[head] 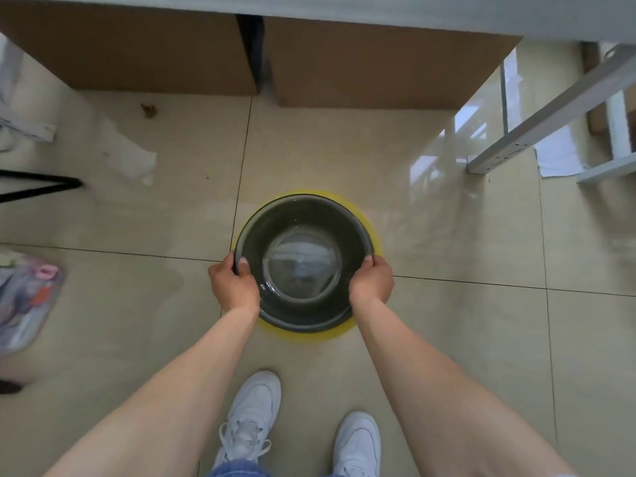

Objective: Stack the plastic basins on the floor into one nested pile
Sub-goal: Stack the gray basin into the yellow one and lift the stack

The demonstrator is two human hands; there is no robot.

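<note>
A dark grey plastic basin (303, 218) with a shiny round bottom is at the centre of the head view. It sits directly over a larger yellow basin (373, 232), of which only a thin rim shows around it. My left hand (232, 284) grips the dark basin's rim on its near left side, thumb inside. My right hand (371, 282) grips the rim on the near right side. I cannot tell whether the dark basin rests fully inside the yellow one or hangs just above it.
Two brown cardboard boxes (371, 67) stand under a table edge beyond the basins. A grey metal frame (537, 122) runs along the right. A plastic bag of items (27, 304) lies at the left. My white shoes (254, 414) are near the basins on the tiled floor.
</note>
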